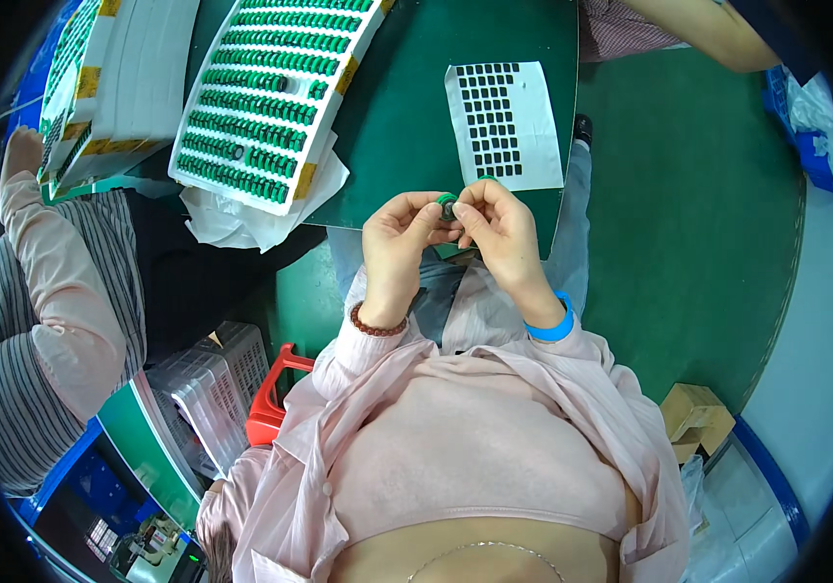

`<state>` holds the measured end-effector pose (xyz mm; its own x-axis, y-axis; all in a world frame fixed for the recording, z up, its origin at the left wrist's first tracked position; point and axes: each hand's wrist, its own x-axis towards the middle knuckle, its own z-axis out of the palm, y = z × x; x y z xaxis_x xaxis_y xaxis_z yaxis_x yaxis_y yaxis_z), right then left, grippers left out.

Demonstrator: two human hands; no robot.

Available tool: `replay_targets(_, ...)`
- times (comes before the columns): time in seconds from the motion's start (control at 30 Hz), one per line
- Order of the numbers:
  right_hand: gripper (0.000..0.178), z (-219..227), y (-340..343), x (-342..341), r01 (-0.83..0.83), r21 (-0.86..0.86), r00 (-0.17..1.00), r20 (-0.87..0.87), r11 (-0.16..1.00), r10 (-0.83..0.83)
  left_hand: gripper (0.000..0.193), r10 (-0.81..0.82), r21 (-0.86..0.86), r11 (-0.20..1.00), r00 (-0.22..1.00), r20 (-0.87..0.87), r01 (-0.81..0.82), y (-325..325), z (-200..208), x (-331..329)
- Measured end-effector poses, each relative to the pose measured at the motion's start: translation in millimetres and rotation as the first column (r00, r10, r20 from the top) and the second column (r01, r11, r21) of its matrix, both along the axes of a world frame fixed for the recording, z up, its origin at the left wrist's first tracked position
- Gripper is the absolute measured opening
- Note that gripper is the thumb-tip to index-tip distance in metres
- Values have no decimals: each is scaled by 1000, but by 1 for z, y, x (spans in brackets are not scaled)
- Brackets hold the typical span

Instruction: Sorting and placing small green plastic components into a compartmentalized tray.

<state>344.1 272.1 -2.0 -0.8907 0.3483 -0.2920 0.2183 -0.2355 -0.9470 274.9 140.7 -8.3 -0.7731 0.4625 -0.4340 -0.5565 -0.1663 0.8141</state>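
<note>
A small round green-and-black part (447,205) is pinched between the fingertips of both my hands, near the table's front edge. My left hand (399,243) grips it from one side, and my right hand (504,233) closes on it from the other. Just beyond my right hand lies a white sheet (538,126) bearing rows of small black rounded pieces (490,117). To the left, a white tray (285,199) stands tilted, filled with rows of similar green parts (251,131). A few darker parts show among them.
Stacked white trays (135,87) with yellow tape stand at the far left, beside a person in a striped garment (8,330). Another person's arm (717,34) reaches in at the top right. White paper (232,223) lies under the tray. A red stool (275,398) is behind my left arm.
</note>
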Motion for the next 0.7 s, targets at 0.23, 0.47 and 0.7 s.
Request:
replay_targets(0.23, 6, -7, -3, 1, 68, -37, 996, -47, 997, -70, 14, 21, -2, 1000, 999, -43, -21, 2, 3, 6)
replay_targets(0.47, 5, -4, -5, -1, 107, 21, 992, -70, 994, -105, 13, 33, 3, 999, 994, -103, -32, 4, 10, 7)
replay_targets(0.7, 17, 7, -3, -9, 185, 446, 977, -179, 876, -115, 10, -19, -96, 995, 986, -165, 3, -9, 17, -5)
